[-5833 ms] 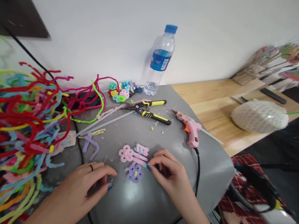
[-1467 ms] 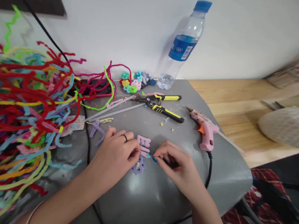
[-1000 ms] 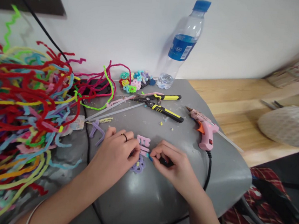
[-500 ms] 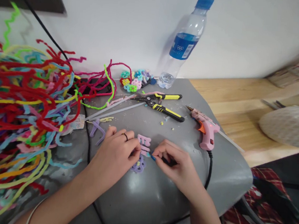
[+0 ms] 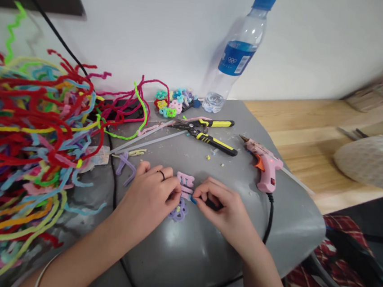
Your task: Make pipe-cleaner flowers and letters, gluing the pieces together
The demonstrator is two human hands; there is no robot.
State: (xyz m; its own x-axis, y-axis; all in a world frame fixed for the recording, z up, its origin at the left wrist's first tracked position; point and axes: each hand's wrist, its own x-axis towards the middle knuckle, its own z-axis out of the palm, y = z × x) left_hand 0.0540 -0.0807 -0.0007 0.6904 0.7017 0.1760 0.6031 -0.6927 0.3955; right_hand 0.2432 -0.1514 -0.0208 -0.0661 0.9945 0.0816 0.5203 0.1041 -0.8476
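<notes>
A short pink pipe cleaner piece (image 5: pixel 186 196) spans the gap between my two hands. My left hand (image 5: pixel 154 196) has its fingertips pinched at the left end of this piece. My right hand (image 5: pixel 222 205), its fingers curled, pinches at the right end. Just above lie more bent pink pipe cleaner pieces (image 5: pixel 186 179), partly hidden by my left fingers. Below the fingertips a purple pipe cleaner flower (image 5: pixel 180 212) with a pale yellow middle rests on the grey surface (image 5: pixel 173 259). Loose purple pieces (image 5: pixel 121 164) lie left of my left hand.
A tangle of coloured pipe cleaners (image 5: pixel 33 133) fills the left. Black-and-yellow pliers (image 5: pixel 209 134) lie beyond my hands. A pink glue gun (image 5: pixel 266 164) with its cord is at the right. A water bottle (image 5: pixel 239 53) and small pipe cleaner flowers (image 5: pixel 173 103) stand by the wall.
My right fingertips have shifted very slightly left toward my left hand. Otherwise the view has only moved a little.
</notes>
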